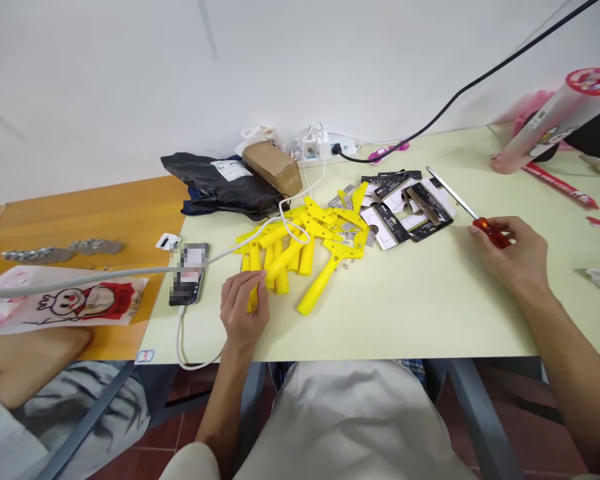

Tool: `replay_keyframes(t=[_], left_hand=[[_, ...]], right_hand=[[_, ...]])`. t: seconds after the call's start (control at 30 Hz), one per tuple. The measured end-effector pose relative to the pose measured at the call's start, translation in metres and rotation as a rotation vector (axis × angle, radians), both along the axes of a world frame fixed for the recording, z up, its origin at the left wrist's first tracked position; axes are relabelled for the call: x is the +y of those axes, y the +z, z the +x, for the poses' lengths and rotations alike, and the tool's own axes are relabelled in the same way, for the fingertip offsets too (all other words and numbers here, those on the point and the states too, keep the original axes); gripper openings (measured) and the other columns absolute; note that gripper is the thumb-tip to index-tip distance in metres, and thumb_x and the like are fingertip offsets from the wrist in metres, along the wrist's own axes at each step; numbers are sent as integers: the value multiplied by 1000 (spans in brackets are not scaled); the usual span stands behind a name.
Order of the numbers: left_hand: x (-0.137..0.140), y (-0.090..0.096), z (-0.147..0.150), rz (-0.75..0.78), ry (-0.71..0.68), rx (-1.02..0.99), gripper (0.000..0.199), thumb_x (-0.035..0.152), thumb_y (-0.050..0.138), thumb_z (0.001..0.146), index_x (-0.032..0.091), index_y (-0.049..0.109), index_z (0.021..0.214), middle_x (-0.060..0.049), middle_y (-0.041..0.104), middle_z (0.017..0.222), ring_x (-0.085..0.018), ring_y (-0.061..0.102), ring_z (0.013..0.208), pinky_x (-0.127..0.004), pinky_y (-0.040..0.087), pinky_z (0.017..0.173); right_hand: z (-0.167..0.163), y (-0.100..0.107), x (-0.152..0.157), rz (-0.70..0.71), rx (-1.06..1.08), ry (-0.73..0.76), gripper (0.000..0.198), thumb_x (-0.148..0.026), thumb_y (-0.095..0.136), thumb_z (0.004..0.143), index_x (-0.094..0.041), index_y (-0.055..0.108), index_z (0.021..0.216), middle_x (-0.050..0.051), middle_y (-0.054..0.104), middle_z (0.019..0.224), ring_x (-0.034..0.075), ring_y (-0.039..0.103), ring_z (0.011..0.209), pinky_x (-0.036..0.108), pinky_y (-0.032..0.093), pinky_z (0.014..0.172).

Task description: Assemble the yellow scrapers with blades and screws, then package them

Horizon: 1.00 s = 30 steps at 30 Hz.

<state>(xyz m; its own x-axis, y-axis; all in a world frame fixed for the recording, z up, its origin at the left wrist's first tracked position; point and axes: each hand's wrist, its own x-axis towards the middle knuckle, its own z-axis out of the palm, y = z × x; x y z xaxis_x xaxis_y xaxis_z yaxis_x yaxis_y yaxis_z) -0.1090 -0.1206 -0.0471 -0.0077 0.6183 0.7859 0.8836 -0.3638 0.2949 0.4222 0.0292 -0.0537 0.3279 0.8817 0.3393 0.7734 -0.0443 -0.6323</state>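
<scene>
My right hand (pixel 517 257) is closed round the red handle of a screwdriver (pixel 457 197), its metal shaft pointing up and left. At the left edge of the yellow pile, my left hand (pixel 244 303) has its fingers curled round the lower end of a yellow scraper handle (pixel 283 262); part of the grip is hidden. Several more yellow handles and heads lie heaped beyond it, with grey metal blades and small screws among them. One yellow scraper (pixel 325 280) lies apart, between my two hands, head toward the wall.
Black-and-white packaging cards (pixel 405 207) lie right of the pile. Behind are a black plastic bag (pixel 225 183), a cardboard box (pixel 273 167) and a power strip (pixel 315 147). A white cable crosses the pile and a phone (pixel 190 273). At right stands a tilted tall cup (pixel 555 120). A person's arm (pixel 40 360) rests at left.
</scene>
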Motion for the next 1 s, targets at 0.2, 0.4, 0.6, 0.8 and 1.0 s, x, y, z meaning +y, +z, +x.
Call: replay_keyframes(t=[0.2,0.4,0.6,0.8,1.0], left_hand=[[0,1,1,-114,30,94,29,20,79,100,25,75,129,-13,84,124,-30,79,113,-49,61,101],[2,-2,1,-82,27,151,39,15,81,98,26,75,136,-12,83,125,-28,79,110,-45,60,97],[1,-3,1,-95,0,107,43,13,79,97,25,73,138,-14,79,125,-29,76,113,-46,62,101],[14,12,17,-233,15,209,40,17,69,100,21,69,139,-19,72,132,-36,69,124,-53,58,109],[57,32,45,-509,-33,347,40,17,58,103,17,68,142,-22,71,137,-42,65,130,-59,57,110]], right_hand=[[-3,4,0,-63,35,-16,40,-57,89,75,-28,78,100,10,79,96,29,69,79,50,57,80],[-10,9,0,-123,32,-8,39,-57,89,79,-27,76,100,9,77,95,28,69,83,48,55,81],[-5,6,0,-88,-16,42,38,-53,85,81,-25,72,103,11,75,100,29,69,86,50,57,86],[-20,8,3,240,-266,171,32,-45,70,90,-22,67,113,23,70,124,40,65,117,60,53,107],[-90,30,13,181,-373,647,15,-36,59,106,-25,67,112,19,74,119,40,68,113,58,55,101]])
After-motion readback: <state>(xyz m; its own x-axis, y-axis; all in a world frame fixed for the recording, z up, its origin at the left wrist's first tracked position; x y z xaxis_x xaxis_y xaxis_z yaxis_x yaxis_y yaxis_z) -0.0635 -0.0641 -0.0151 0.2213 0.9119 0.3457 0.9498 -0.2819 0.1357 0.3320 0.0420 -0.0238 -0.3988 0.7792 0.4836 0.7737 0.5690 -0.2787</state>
